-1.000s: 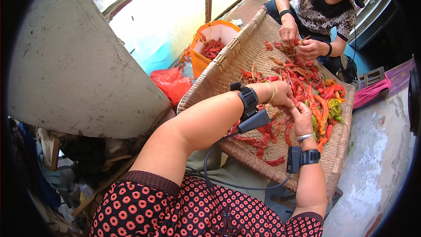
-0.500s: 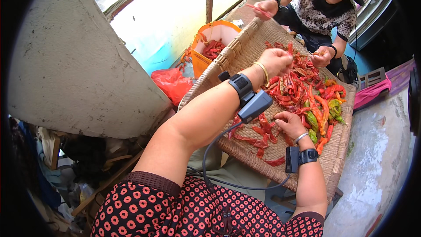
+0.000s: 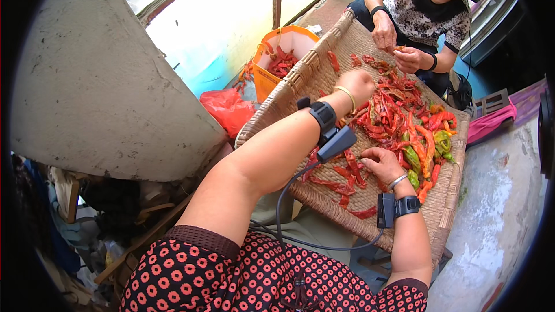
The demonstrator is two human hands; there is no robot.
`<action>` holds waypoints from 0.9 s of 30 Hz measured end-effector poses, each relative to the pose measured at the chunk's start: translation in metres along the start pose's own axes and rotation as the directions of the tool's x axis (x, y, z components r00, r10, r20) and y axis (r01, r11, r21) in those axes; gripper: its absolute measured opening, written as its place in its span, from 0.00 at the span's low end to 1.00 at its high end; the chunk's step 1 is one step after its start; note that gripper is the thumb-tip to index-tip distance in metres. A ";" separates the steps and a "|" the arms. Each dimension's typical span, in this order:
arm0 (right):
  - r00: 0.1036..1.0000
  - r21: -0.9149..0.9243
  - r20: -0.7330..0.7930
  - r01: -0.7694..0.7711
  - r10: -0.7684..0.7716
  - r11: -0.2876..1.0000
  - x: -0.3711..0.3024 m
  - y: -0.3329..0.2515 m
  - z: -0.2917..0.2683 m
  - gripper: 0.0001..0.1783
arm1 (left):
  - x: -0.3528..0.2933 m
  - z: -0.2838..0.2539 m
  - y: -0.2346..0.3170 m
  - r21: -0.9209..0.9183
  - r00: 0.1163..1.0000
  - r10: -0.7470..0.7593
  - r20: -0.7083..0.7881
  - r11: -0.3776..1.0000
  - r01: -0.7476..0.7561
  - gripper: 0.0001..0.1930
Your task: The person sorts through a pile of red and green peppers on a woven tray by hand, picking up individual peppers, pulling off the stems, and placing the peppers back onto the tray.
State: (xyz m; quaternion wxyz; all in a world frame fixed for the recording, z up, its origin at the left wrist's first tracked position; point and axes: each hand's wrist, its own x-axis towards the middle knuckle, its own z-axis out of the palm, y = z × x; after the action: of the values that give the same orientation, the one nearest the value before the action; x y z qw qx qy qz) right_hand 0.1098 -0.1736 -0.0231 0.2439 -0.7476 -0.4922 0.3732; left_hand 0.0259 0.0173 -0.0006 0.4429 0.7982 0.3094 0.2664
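Note:
Over the woven tray (image 3: pixel 327 86), my left hand (image 3: pixel 356 85) is closed with its fingers curled under, beside the heap of red dried chili peppers (image 3: pixel 388 110). Whatever those fingers may hold is hidden from view. Low in the tray my right hand (image 3: pixel 381 164) has thumb and fingers drawn together, close to some loose red chilies (image 3: pixel 350 174); I cannot make out anything between them. Fresher orange chilies (image 3: pixel 426 141) and green chilies (image 3: pixel 413 159) lie to its right. A single red chili (image 3: pixel 333 61) rests near the tray's far left side.
Across the tray sits a co-worker (image 3: pixel 428 17), both hands together over the far edge, around a small brownish-red piece. Left of the tray stand an orange-rimmed bag (image 3: pixel 267 84) holding red chilies and a red plastic bag (image 3: pixel 226 110). A curved grey wall (image 3: pixel 110 81) rises at left.
My left hand has shifted slightly left and down, and the red chili at its fingertips no longer shows. The co-worker's raised hand has come down to the other; a chili now lies at far left.

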 end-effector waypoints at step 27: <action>0.999 0.030 -0.033 -0.014 0.015 0.999 0.009 0.018 0.006 0.11 | -0.045 0.037 0.012 0.366 0.468 -0.056 0.882 0.708 -0.604 0.13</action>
State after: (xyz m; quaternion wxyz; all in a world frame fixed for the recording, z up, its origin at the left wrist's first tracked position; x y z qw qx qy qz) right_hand 0.1173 -0.1725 -0.0428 0.2603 -0.7535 -0.4773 0.3697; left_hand 0.0252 -0.0407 -0.0141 0.1805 0.9615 -0.0202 -0.2061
